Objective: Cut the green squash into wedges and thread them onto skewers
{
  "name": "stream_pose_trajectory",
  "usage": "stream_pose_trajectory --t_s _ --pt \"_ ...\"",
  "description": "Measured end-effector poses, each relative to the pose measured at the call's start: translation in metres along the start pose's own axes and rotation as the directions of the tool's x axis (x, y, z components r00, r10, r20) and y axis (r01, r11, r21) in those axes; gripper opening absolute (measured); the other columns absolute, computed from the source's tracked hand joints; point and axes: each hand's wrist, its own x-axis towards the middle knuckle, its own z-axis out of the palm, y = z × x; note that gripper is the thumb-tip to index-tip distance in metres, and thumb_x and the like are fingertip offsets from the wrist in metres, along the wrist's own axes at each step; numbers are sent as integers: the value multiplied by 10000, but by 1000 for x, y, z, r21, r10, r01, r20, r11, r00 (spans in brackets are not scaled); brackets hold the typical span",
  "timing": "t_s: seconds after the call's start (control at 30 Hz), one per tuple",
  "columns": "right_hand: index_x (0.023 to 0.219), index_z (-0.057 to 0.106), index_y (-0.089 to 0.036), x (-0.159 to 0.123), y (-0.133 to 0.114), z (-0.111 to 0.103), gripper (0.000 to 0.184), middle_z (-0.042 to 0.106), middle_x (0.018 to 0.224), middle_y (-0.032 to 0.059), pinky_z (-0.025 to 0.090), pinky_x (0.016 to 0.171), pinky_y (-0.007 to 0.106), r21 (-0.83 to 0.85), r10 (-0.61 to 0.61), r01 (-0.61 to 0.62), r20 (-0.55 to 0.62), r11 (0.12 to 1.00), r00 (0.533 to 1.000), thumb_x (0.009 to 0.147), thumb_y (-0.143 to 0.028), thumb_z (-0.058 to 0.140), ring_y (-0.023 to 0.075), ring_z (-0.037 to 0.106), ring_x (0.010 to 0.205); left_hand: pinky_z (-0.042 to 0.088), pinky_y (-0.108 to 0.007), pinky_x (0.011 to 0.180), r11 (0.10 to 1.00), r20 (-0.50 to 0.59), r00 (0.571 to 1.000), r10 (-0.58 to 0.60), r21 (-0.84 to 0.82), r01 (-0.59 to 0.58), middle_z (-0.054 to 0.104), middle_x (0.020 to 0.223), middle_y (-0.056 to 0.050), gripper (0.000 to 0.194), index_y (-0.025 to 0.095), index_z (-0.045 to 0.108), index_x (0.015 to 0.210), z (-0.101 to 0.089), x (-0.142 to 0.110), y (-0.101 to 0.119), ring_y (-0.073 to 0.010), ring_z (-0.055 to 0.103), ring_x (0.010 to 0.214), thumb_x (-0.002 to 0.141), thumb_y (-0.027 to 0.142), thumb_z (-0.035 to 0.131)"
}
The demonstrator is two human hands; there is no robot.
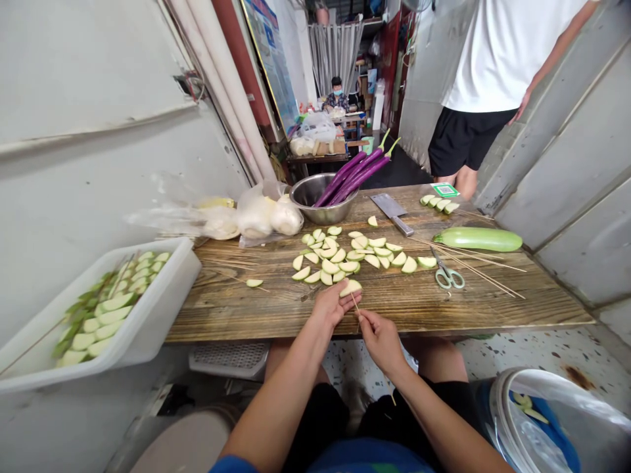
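Note:
Near the front edge of the table, my left hand [329, 307] is closed on a half-moon zucchini slice [350, 288] with pale flesh and green skin. My right hand [382, 338] pinches a thin bamboo skewer [355, 303], whose upper end meets the slice; whether it has pierced it I cannot tell. Just beyond my hands, many loose zucchini slices [329, 266] lie spread over the wood. A whole zucchini [478, 239] rests at the right, close to loose skewers [486, 270] and green-handled scissors [449, 278].
A cleaver [394, 211] lies behind the slices. Purple eggplants [352, 176] lean in a metal bowl [315, 197]. At left stands a white bin [180, 269] of skewered slices; at lower right, a bucket [497, 401]. One person [513, 59] stands beyond the table, another [336, 98] sits farther back.

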Motion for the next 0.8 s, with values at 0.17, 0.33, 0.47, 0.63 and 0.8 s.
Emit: stream_pose_trajectory --t_s 0.17,0.33,0.47,0.63,0.8 --pt "839 645 -174 -1 1 0 278 677 728 33 436 606 228 -141 1 0 11 990 1000 849 -245 377 155 612 640 557 -364 647 999 11 1000 10 33 -10 660 727 -117 77 84 563 827 -1 1 -2 -207 662 637 757 107 585" --pt "774 626 -170 10 1 3 271 654 647 32 395 560 223 -242 26 -24 3 970 1000 850 -245 377 150 584 569 558 -346 610 998 29 1000 12 58 -13 666 728 -122 79 82 574 822 -2 0 -5 -210 661 621 755 123 586" --pt "757 605 -159 25 -3 4 256 659 674 65 385 582 237 -293 36 -38 -10 955 999 850 -233 379 169 598 615 531 -259 498 996 39 999 16 91 -20 658 650 -86 43 88 585 767 0 0 -9 -158 627 504 731 108 600" --pt "755 613 -176 22 -8 -1 235 656 658 41 367 550 221 -315 18 -2 50 949 999 843 -250 409 156 592 581 543 -285 539 998 17 998 56 23 -57 664 676 -93 61 96 574 805 -1 -1 -7 -185 650 570 749 118 586" --pt "773 620 -173 7 -5 -5 297 644 641 45 361 561 221 -327 -19 43 76 944 997 863 -249 347 156 592 580 552 -335 607 999 28 999 40 31 -41 667 709 -112 63 85 569 800 -2 -1 -6 -210 660 618 744 105 587"
